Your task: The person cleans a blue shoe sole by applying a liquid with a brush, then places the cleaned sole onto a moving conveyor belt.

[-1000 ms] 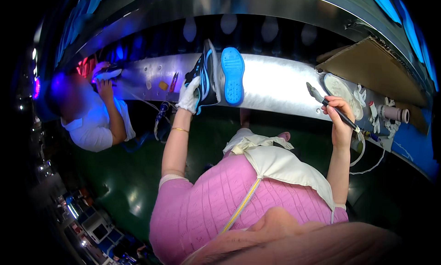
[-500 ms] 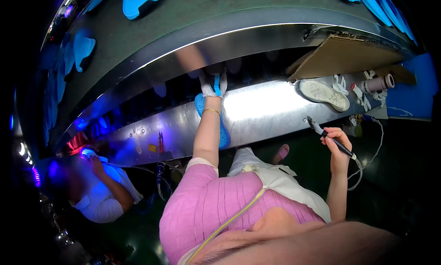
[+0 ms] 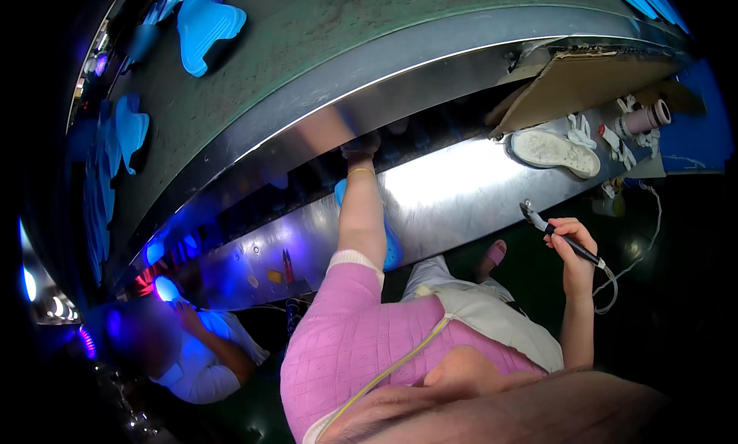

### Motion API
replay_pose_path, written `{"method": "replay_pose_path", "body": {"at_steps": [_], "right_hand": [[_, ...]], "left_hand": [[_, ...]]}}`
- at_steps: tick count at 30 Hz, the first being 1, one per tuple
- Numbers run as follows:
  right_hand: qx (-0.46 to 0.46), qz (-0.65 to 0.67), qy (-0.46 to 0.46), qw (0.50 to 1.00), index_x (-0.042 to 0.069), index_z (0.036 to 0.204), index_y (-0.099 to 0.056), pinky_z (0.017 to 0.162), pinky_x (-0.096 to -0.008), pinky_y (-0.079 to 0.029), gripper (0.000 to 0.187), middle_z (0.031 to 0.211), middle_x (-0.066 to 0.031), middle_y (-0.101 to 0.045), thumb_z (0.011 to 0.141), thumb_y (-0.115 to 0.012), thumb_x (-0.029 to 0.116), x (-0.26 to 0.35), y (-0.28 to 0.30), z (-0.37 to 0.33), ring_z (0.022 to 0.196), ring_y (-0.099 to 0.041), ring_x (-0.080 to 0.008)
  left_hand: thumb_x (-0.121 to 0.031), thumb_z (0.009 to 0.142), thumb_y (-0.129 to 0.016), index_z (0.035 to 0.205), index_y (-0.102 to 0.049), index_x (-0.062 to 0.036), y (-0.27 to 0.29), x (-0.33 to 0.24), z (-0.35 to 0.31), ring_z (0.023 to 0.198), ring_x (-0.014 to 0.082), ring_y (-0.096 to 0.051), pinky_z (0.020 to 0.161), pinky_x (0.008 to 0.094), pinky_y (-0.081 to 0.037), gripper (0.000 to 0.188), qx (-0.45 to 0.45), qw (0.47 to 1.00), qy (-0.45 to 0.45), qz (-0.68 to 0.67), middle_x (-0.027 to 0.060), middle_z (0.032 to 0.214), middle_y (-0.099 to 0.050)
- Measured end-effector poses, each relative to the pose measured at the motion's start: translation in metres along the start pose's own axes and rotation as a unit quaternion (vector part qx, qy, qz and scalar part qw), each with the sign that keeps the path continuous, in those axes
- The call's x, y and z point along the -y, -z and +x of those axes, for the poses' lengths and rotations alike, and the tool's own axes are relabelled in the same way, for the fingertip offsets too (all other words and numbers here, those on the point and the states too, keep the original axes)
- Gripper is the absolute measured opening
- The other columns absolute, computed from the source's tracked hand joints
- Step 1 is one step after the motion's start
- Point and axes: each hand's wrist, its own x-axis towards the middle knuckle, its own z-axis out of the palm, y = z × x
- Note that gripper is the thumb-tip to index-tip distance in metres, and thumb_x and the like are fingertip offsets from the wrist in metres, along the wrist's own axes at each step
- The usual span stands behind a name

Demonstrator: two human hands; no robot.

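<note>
My right hand (image 3: 575,248) grips a black-handled corded tool (image 3: 580,250), shaped like a soldering iron, with its pale metal tip pointing up and left over the bench's near edge. A white cord trails from its rear end. My left arm stretches across the metal bench, and my left hand (image 3: 361,146) is in the dark gap under the belt's edge. Shadow hides its fingers and anything in them. Beneath that forearm lies a blue clog (image 3: 393,248), partly covered by the arm.
Blue shoe pieces (image 3: 206,29) lie on the green belt (image 3: 346,29) beyond. At the bench's right are a white sole-shaped piece (image 3: 555,153), a pinkish tube (image 3: 644,119), white gloves and a cardboard sheet (image 3: 592,86). A co-worker (image 3: 207,352) sits at the left.
My left hand, in a white glove with a blue strap piece, has gone deeper into the dark gap. My right hand keeps its grip on the tool. Blue pieces on the belt have shifted.
</note>
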Motion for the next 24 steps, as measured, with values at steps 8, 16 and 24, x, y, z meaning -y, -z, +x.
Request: {"method": "replay_pose_path", "body": {"at_steps": [8,16,24], "right_hand": [[-0.010,0.006,-0.005,1.000,-0.001,0.092,-0.062,0.077,-0.0266,-0.051,0.009,0.106,-0.0121,-0.062,0.084,-0.063,-0.001,0.009,0.004,-0.005,0.084,-0.063,-0.0153],[0.068,0.052,0.035,0.996,-0.001,0.093,-0.062,0.076,-0.0261,-0.051,0.008,0.106,-0.0123,-0.062,0.085,-0.063,-0.002,0.015,0.009,0.004,0.083,-0.063,-0.0154],[0.088,0.009,0.013,0.996,-0.001,0.092,-0.062,0.077,-0.0266,-0.051,0.008,0.106,-0.0125,-0.062,0.084,-0.063,-0.001,0.015,0.014,0.002,0.082,-0.063,-0.0159]], "left_hand": [[-0.042,0.096,-0.040,0.143,-0.036,-0.0050,0.059,-0.034,-0.018,0.137,0.0345,-0.034,0.114,0.0400,-0.029,0.060,0.120,0.967,0.203,-0.096,0.0178,0.151,-0.034],[-0.045,0.094,-0.047,0.143,-0.035,-0.0031,0.110,-0.051,-0.036,0.137,0.0310,-0.036,0.111,0.0358,-0.034,0.066,0.224,0.887,0.282,-0.289,0.0182,0.149,-0.036],[-0.041,0.089,-0.054,0.139,-0.039,-0.0038,0.040,-0.027,-0.020,0.131,0.0289,-0.046,0.103,0.0344,-0.041,0.065,0.182,0.892,0.376,-0.171,0.0179,0.146,-0.042]]}}
